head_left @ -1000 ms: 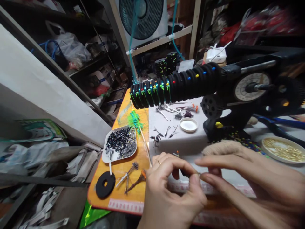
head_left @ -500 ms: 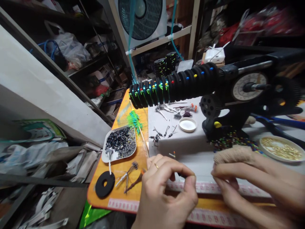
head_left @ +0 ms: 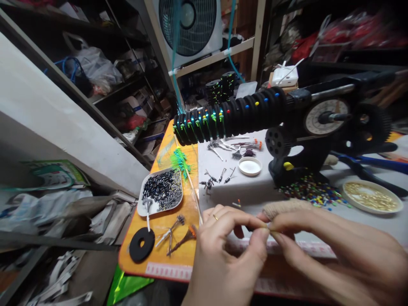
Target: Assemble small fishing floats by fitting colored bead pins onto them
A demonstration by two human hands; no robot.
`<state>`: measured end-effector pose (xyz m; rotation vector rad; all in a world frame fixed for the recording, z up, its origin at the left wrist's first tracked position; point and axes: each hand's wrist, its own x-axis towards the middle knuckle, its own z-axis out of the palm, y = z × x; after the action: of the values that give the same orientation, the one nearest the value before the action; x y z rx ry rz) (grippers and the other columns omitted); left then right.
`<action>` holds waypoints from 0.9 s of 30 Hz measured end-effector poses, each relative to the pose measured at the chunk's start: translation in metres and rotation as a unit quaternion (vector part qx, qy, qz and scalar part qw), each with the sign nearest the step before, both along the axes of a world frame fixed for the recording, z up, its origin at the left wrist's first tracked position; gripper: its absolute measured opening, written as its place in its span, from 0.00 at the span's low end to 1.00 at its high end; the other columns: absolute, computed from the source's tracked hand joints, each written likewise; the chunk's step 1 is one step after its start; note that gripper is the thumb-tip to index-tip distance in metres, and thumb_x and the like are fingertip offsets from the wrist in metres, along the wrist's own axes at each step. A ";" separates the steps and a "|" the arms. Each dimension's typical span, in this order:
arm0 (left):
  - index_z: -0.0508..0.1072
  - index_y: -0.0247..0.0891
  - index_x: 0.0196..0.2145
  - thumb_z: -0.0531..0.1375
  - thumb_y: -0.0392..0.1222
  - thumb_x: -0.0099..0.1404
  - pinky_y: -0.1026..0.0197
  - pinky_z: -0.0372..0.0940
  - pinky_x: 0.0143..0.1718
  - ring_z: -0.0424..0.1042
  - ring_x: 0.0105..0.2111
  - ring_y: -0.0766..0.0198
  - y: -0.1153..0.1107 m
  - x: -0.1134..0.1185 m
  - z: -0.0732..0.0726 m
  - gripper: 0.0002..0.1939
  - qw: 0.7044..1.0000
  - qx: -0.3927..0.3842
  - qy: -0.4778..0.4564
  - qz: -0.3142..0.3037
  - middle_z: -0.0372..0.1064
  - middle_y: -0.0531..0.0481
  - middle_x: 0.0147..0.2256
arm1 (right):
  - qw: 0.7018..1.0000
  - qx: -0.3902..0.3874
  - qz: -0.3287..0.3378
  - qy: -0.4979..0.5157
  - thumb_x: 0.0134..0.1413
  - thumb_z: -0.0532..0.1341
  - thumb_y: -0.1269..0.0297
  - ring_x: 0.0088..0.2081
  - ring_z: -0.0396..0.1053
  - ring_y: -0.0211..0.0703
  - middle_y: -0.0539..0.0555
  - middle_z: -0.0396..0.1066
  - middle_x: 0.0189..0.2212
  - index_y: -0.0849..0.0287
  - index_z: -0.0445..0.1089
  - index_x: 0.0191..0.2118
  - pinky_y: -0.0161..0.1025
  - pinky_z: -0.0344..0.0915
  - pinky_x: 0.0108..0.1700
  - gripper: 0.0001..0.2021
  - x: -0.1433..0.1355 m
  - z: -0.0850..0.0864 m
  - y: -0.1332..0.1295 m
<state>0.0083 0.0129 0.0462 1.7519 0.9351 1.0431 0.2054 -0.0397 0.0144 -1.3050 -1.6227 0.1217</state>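
Note:
My left hand [head_left: 225, 255] and my right hand [head_left: 331, 250] meet fingertip to fingertip low in the middle of the view, over the near edge of the table. Together they pinch a tiny thin piece [head_left: 267, 230], too small to identify. The right index finger wears a tan knitted sleeve [head_left: 283, 208]. Behind the hands stands a black winding machine [head_left: 318, 127] with a row of black foam spools [head_left: 229, 115] stuck with coloured pins.
A white tray of small black tubes [head_left: 160, 191], a loose black foam disc [head_left: 142, 244], a white lid [head_left: 250, 166], scattered coloured beads [head_left: 314, 191] and a dish of gold pieces [head_left: 371, 196] lie on the table. Shelves and a fan [head_left: 188, 25] stand behind.
My right hand, drawn apart from the left half a second ago, has come back so the fingertips meet again. The view has shifted slightly.

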 end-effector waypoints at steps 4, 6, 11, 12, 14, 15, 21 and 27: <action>0.87 0.47 0.37 0.72 0.33 0.73 0.55 0.65 0.44 0.77 0.39 0.57 0.001 -0.001 0.005 0.08 0.998 -0.048 -0.035 -0.005 0.86 0.56 0.38 | 0.999 0.002 -0.003 0.034 0.69 0.76 0.43 0.48 0.90 0.60 0.58 0.89 0.45 0.48 0.88 0.49 0.45 0.89 0.47 0.15 -0.008 0.003 -0.001; 0.87 0.46 0.37 0.72 0.32 0.71 0.55 0.65 0.44 0.78 0.39 0.57 0.001 -0.001 0.006 0.08 0.998 -0.049 -0.044 0.000 0.87 0.55 0.37 | 0.999 0.001 0.000 0.045 0.69 0.77 0.44 0.47 0.90 0.59 0.58 0.89 0.44 0.48 0.88 0.49 0.44 0.89 0.45 0.15 -0.008 0.006 -0.001; 0.88 0.45 0.37 0.72 0.31 0.70 0.53 0.68 0.45 0.77 0.37 0.56 -0.001 0.002 0.005 0.09 0.999 -0.018 -0.037 0.015 0.86 0.54 0.36 | 0.999 0.008 0.036 0.026 0.80 0.69 0.56 0.39 0.91 0.44 0.48 0.89 0.42 0.43 0.81 0.51 0.29 0.84 0.39 0.03 -0.004 0.012 0.001; 0.87 0.45 0.37 0.71 0.31 0.70 0.53 0.68 0.45 0.76 0.37 0.56 -0.002 0.003 0.004 0.08 0.999 -0.004 -0.032 0.021 0.86 0.53 0.36 | 0.999 0.007 0.038 0.019 0.82 0.67 0.56 0.38 0.91 0.41 0.45 0.89 0.42 0.42 0.79 0.51 0.25 0.83 0.39 0.02 -0.004 0.013 0.001; 0.87 0.45 0.37 0.71 0.32 0.71 0.52 0.70 0.44 0.76 0.36 0.56 -0.002 0.005 0.001 0.08 0.999 0.030 -0.026 0.033 0.85 0.53 0.35 | 0.999 0.005 0.032 0.017 0.84 0.66 0.54 0.38 0.90 0.37 0.42 0.89 0.42 0.41 0.78 0.51 0.22 0.81 0.40 0.03 -0.004 0.013 0.001; 0.86 0.45 0.37 0.70 0.31 0.70 0.51 0.70 0.44 0.76 0.35 0.56 -0.002 0.007 -0.001 0.09 0.998 0.049 -0.026 0.039 0.85 0.53 0.35 | 0.999 0.003 0.030 0.020 0.84 0.66 0.54 0.38 0.90 0.37 0.42 0.89 0.41 0.41 0.78 0.50 0.22 0.81 0.40 0.04 -0.004 0.013 0.000; 0.77 0.45 0.35 0.64 0.27 0.68 0.49 0.71 0.50 0.79 0.35 0.58 -0.002 0.016 -0.008 0.12 0.984 0.164 -0.018 0.065 0.84 0.54 0.33 | 0.997 -0.014 0.006 0.077 0.72 0.75 0.44 0.41 0.90 0.57 0.55 0.88 0.37 0.49 0.87 0.47 0.41 0.88 0.41 0.15 -0.009 0.013 -0.003; 0.76 0.46 0.33 0.62 0.28 0.64 0.52 0.69 0.42 0.76 0.34 0.56 0.000 0.014 -0.005 0.11 0.995 0.068 -0.004 0.078 0.77 0.54 0.30 | 0.997 -0.009 -0.011 0.080 0.69 0.76 0.39 0.44 0.89 0.60 0.57 0.88 0.39 0.49 0.88 0.47 0.45 0.87 0.43 0.19 -0.016 0.018 0.002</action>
<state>0.0221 0.0131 0.0413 1.8055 1.0302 1.2397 0.1893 -0.0378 0.0322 -1.2929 -1.4740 0.2239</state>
